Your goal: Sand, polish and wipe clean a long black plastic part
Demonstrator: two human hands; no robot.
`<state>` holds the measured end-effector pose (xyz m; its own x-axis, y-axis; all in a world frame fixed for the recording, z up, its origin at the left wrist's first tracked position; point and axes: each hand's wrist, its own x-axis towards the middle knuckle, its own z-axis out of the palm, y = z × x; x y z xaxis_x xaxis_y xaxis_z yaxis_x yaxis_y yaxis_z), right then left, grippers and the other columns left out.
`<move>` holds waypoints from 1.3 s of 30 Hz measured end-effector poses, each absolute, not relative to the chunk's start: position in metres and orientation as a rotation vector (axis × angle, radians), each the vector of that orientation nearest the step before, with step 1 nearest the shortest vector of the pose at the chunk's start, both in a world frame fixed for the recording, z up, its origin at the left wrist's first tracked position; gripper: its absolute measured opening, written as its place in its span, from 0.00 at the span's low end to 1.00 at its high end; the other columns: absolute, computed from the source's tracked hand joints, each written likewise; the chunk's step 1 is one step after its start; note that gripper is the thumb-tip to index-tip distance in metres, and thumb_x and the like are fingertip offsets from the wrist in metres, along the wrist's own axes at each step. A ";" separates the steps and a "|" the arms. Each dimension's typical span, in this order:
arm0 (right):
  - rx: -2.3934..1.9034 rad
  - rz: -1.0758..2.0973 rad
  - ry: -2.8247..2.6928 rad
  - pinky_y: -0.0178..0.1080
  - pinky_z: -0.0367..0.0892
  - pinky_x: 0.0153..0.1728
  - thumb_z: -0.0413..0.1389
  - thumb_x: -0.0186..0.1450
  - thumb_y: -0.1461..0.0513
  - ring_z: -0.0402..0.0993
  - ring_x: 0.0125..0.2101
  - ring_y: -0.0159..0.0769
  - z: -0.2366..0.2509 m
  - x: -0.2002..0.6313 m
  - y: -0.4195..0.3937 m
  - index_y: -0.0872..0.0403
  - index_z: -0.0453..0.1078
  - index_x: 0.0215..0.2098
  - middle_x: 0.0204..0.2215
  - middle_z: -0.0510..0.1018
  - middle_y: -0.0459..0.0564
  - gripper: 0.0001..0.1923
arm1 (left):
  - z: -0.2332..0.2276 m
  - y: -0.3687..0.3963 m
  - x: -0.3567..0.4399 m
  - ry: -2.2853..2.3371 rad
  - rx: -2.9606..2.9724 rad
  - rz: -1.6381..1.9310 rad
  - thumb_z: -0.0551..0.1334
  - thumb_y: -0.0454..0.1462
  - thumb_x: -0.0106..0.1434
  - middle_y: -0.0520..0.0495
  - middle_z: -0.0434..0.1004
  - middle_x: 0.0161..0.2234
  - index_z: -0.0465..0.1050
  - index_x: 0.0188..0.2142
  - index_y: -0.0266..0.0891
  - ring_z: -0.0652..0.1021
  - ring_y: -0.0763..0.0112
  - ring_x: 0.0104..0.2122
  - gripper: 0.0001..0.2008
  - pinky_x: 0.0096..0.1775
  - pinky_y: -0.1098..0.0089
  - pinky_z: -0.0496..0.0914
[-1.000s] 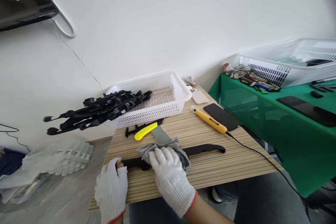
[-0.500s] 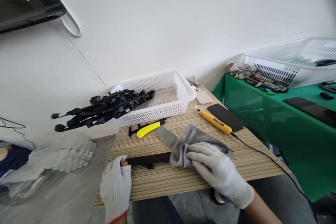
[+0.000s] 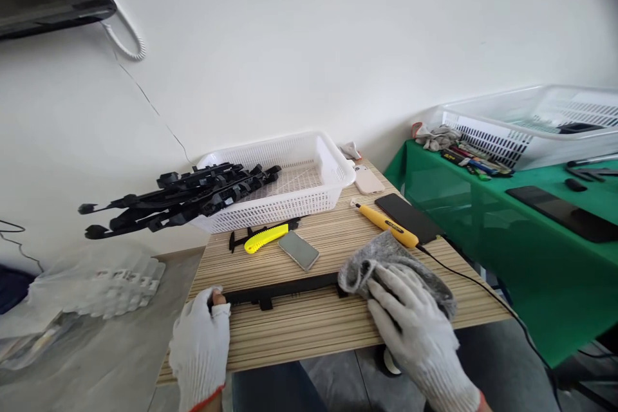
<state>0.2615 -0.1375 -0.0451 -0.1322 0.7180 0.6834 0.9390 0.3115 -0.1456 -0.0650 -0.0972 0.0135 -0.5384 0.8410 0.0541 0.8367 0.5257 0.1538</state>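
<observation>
lots of stuff on the striped wooden table (image 3: 309, 328) — a white basket (image 3: 309, 174) at the back with a bundle of black plastic parts (image 3: 178, 201) sticking out over its left rim, and in front of it a yellow utility knife (image 3: 264, 238) and a small grey flat block (image 3: 299, 250). further right there's a yellow pen-shaped tool (image 3: 385, 224) with a black cable trailing off the table edge, a black phone (image 3: 408, 217) just beside it, and a pale pink phone (image 3: 367, 179) near the basket's corner. none of it lies on the long black plastic strip (image 3: 284, 288), which sits along the near part of the table, running left to right.

left hand (image 3: 201, 351) comes up from the near edge in a white knit glove, wrist low, back of the hand facing up. its fingers are curled down around the strip's left end, thumb tip poking out of the glove right at the end of it.

right hand (image 3: 415, 322), also gloved, reaches in from the lower right, palm down. fingers are spread and pretty flat, pressing a grey cloth (image 3: 386, 261) onto the strip's right end — the cloth is bunched up and hides that end completely, so can't tell how far the strip runs under it.
</observation>
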 end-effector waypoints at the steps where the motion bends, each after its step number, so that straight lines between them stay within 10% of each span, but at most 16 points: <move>1: -1.488 -0.413 -1.922 0.55 0.70 0.50 0.50 0.71 0.58 0.73 0.52 0.53 -0.044 0.252 -0.136 0.53 0.78 0.47 0.55 0.77 0.54 0.16 | 0.014 -0.097 -0.064 2.727 1.481 0.242 0.41 0.48 0.73 0.35 0.75 0.52 0.73 0.52 0.40 0.75 0.45 0.49 0.27 0.45 0.54 0.69; 18: -1.727 -0.019 -2.106 0.50 0.72 0.37 0.57 0.65 0.59 0.75 0.44 0.54 -0.018 0.153 -0.126 0.57 0.77 0.52 0.57 0.75 0.61 0.19 | 0.021 -0.096 -0.059 2.794 1.382 0.181 0.44 0.45 0.72 0.35 0.75 0.48 0.74 0.51 0.39 0.75 0.45 0.49 0.23 0.43 0.56 0.69; 25: -1.354 0.301 -1.957 0.36 0.66 0.31 0.52 0.71 0.63 0.74 0.26 0.33 -0.019 0.200 -0.129 0.49 0.74 0.22 0.24 0.80 0.42 0.19 | 0.019 -0.098 -0.060 2.799 1.416 0.252 0.46 0.45 0.72 0.34 0.76 0.47 0.75 0.49 0.40 0.76 0.45 0.47 0.22 0.40 0.56 0.69; 34: -1.189 -0.089 -1.622 0.41 0.74 0.51 0.51 0.69 0.70 0.71 0.59 0.42 -0.033 0.194 -0.143 0.53 0.68 0.57 0.60 0.72 0.58 0.20 | 0.014 -0.098 -0.065 2.764 1.469 0.329 0.51 0.43 0.70 0.37 0.78 0.47 0.77 0.46 0.42 0.76 0.47 0.45 0.18 0.40 0.57 0.69; 39: -1.269 0.178 -1.864 0.42 0.73 0.53 0.46 0.69 0.68 0.71 0.59 0.43 -0.022 0.162 -0.131 0.59 0.64 0.63 0.63 0.68 0.63 0.24 | 0.016 -0.101 -0.064 2.695 1.469 0.324 0.50 0.41 0.70 0.39 0.75 0.53 0.76 0.47 0.43 0.74 0.49 0.49 0.17 0.43 0.57 0.68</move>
